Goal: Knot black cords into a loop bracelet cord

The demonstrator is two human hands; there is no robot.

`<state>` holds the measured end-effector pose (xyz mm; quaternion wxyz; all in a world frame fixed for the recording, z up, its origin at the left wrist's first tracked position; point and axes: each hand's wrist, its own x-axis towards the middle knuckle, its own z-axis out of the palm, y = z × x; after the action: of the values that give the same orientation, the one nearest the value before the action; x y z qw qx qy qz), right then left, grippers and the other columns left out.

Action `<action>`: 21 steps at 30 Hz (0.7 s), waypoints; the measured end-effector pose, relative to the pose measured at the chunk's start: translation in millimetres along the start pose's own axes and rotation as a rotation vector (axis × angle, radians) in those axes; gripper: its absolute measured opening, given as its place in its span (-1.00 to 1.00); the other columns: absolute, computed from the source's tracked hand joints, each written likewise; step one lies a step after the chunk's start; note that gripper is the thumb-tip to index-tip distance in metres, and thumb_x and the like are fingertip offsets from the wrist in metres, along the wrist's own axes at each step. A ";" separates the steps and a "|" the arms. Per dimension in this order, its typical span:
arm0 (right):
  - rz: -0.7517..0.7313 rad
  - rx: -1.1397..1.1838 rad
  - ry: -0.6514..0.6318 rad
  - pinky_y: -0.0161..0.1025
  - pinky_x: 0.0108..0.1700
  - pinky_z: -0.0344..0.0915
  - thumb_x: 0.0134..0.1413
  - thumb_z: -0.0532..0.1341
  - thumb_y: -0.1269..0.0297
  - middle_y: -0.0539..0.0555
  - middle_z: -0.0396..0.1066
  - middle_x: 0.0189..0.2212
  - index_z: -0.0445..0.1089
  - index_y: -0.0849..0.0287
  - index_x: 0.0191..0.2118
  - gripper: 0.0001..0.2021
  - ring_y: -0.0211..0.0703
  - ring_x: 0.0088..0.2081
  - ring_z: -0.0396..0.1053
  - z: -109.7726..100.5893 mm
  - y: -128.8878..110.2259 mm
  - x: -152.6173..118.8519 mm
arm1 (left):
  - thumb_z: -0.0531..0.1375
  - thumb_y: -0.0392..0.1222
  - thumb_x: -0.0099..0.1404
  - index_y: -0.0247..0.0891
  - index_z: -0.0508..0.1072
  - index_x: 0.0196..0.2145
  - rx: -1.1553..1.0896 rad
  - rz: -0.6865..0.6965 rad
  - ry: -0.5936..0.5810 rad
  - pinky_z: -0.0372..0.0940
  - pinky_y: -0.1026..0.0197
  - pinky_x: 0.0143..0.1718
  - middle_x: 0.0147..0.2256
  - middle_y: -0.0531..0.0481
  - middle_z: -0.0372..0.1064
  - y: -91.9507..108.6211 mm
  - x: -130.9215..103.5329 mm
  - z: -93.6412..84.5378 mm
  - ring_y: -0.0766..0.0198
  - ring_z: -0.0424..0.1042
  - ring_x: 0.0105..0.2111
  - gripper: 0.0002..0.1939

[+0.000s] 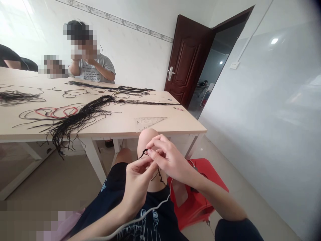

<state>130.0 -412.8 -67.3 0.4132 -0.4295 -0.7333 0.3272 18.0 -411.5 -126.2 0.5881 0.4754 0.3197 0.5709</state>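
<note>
Above my knees, my left hand (137,177) and my right hand (167,159) meet, both with fingers pinched on a thin black cord (143,153). A small loop of the cord sticks out at the upper left of my fingertips. Below the hands its knotted part hangs down against my leg. The right hand sits slightly higher, its thumb and forefinger at the loop. My left thumb and forefinger press together just beneath; the exact spot they grip is partly covered.
On the table (115,129) lie a bundle of black cords (82,115), a red cord (56,113) and a clear triangular ruler (149,123). A red stool (203,164) stands at my right. Across the table sits a person (96,68). A white cable (150,211) crosses my lap.
</note>
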 end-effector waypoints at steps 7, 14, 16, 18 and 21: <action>0.016 -0.078 0.087 -0.39 -0.53 0.11 0.13 0.07 0.34 -0.04 0.10 -0.40 0.29 0.19 -0.34 -0.91 -0.43 -0.54 0.09 -12.3 0.8 -2.8 | 0.23 -0.44 0.06 -0.17 0.46 -0.31 0.383 0.771 0.067 0.23 0.30 -0.48 -0.49 0.08 0.32 3.0 -16.0 -25.2 0.35 0.30 -0.48 -0.75; 0.031 -0.084 0.061 -0.40 -0.56 0.04 0.08 0.09 0.38 -0.06 0.12 -0.44 0.30 0.22 -0.42 -0.90 -0.44 -0.57 0.06 -19.6 -9.6 -6.1 | 0.19 -0.23 0.18 -0.13 0.27 -0.15 0.532 0.382 -0.128 0.34 0.22 -0.24 -0.30 0.03 0.36 10.4 1.3 -31.6 0.28 0.39 -0.28 -0.73; 0.039 -0.083 0.061 -0.40 -0.56 0.06 0.07 0.09 0.39 -0.06 0.11 -0.44 0.29 0.22 -0.43 -0.90 -0.43 -0.56 0.07 -19.9 -11.2 -7.5 | 0.21 -0.22 0.16 -0.14 0.30 -0.22 0.586 0.410 -0.092 0.33 0.26 -0.29 -0.37 0.07 0.36 7.2 0.9 -32.4 0.31 0.39 -0.34 -0.78; 0.040 -0.083 0.063 -0.40 -0.54 0.08 0.07 0.09 0.40 -0.05 0.12 -0.44 0.29 0.21 -0.43 -0.91 -0.42 -0.54 0.10 -20.3 -11.9 -9.0 | 0.22 -0.22 0.15 -0.15 0.32 -0.24 0.640 0.462 -0.047 0.32 0.28 -0.34 -0.40 0.08 0.38 4.7 -1.0 -33.6 0.31 0.40 -0.37 -0.80; 0.037 -0.093 0.069 -0.39 -0.53 0.09 0.08 0.09 0.39 -0.05 0.14 -0.43 0.29 0.21 -0.43 -0.90 -0.41 -0.53 0.11 -21.6 -12.1 -10.6 | 0.22 -0.24 0.15 -0.16 0.34 -0.27 0.738 0.542 0.000 0.32 0.28 -0.36 -0.42 0.08 0.41 6.0 -4.0 -35.6 0.30 0.42 -0.41 -0.83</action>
<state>147.9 -424.7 -51.1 0.4117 -0.4726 -0.7250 0.2856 -17.5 -409.1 -133.5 0.2089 0.7194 0.3660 0.5521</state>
